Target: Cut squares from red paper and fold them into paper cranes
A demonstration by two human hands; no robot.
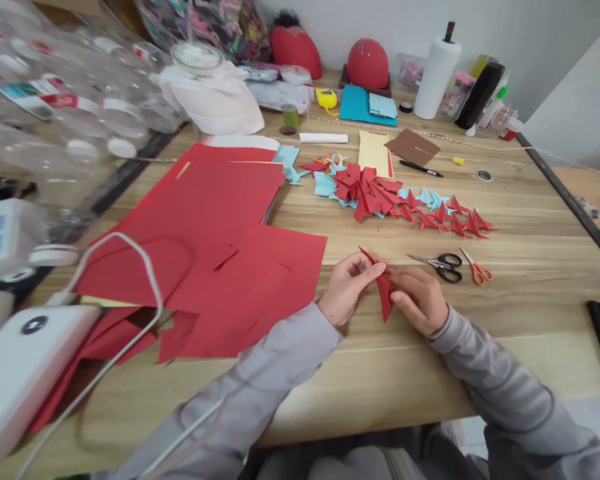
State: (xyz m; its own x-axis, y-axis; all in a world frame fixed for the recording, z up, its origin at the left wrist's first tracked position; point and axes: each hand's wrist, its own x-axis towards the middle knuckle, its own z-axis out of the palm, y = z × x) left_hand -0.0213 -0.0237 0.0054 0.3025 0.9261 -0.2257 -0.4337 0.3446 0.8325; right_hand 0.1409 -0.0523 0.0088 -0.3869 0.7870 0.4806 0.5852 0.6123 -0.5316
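Between my two hands is a small folded piece of red paper (385, 300), pointed at its top and bottom ends. My left hand (347, 283) pinches it from the left, with the thumb over the front. From the right, my right hand (417, 299) has its fingertips closed on the paper's edge. Just beyond lies a pile of folded red paper pieces (367, 190), mixed with light blue ones, and a row of red paper cranes (443, 213) trails off to the right. Large red paper sheets (215, 233) spread out left of my hands.
Black-handled scissors (447, 268) and orange-handled scissors (481, 272) lie right of my hands. Plastic bottles (80, 100) crowd the left. A white device (35, 373) with a looping cable stands front left. A pen (421, 168) and a tape roll (483, 175) lie farther back.
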